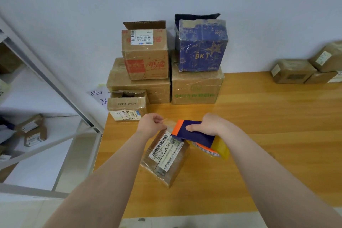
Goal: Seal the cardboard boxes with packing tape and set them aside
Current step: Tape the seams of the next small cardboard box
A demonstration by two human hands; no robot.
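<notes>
Near left of the wooden table: a small cardboard box lies skewed, shipping label up. Just above its far end, the right hand grasps the tape dispenser, fingers wrapped over its top, the roll hanging below. The left hand pinches the free end of the tape between thumb and fingertips. A short clear strip spans from that hand to the dispenser. Cannot tell whether the strip touches the box.

Step, as I judge it: tape pulled ready, not yet laid.

Next move calls for sticking the free end down on the box, then running the dispenser along the seam under tension. The box looks light and may slide.

Far side: a stack of boxes against the wall, an open box nearer.
</notes>
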